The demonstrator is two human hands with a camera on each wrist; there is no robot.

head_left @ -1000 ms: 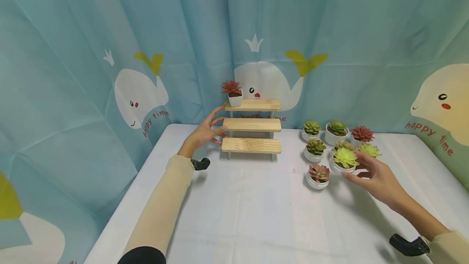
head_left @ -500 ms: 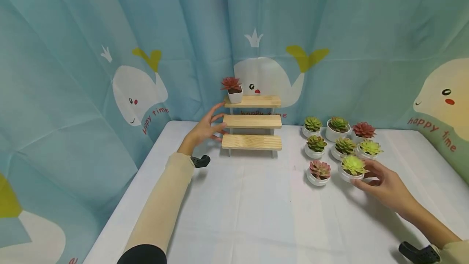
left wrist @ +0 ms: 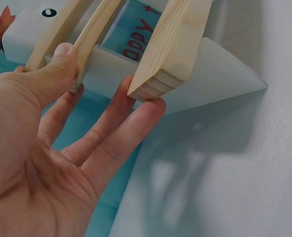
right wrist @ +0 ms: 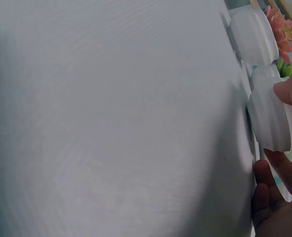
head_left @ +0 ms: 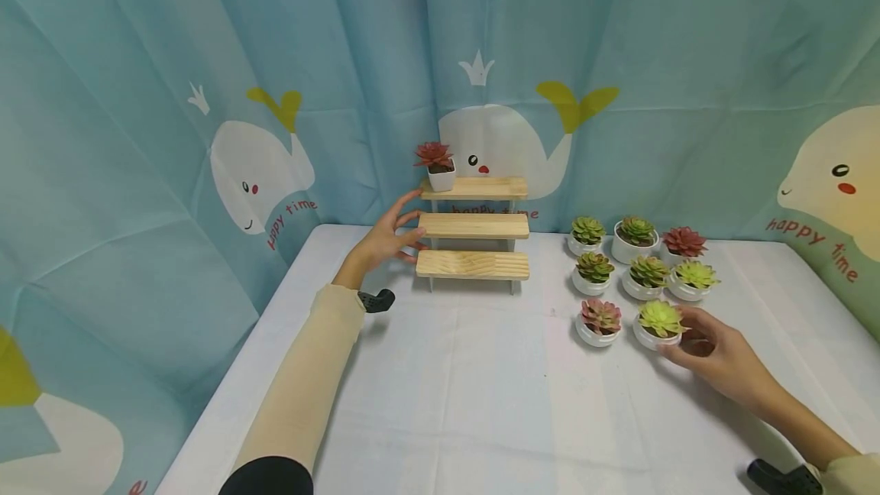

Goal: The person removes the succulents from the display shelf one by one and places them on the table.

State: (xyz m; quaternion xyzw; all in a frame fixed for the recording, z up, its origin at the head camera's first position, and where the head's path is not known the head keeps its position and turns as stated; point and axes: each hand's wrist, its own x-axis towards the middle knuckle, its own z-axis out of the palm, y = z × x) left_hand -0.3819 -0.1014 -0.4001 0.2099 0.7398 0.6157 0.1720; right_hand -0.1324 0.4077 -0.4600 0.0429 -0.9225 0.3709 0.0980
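Observation:
My left hand point(head_left: 381, 243) holds the left ends of a three-tier wooden display shelf point(head_left: 474, 226). In the left wrist view, the thumb lies against the middle board and two fingers touch the lowest board point(left wrist: 168, 54). A red succulent in a square white pot point(head_left: 440, 168) stands at the left of the top board. On the right, my right hand point(head_left: 725, 357) grips a light-green succulent in a round white pot point(head_left: 658, 325), thumb and fingers about the pot. That pot is low at the tabletop, beside a pink succulent point(head_left: 598, 323); full contact cannot be told.
Behind the held pot stand several other potted succulents, among them a dark red one point(head_left: 682, 244), a yellow-green one point(head_left: 694, 279) and a green one point(head_left: 635, 239). A white cloth covers the table point(head_left: 495, 403). Blue whale-print curtain point(head_left: 371, 59) hangs close behind the shelf.
My right hand has brought the light-green succulent toward me and down, away from the pots behind it, into line with the pink one. My left hand stays on the shelf. The view tilts slightly.

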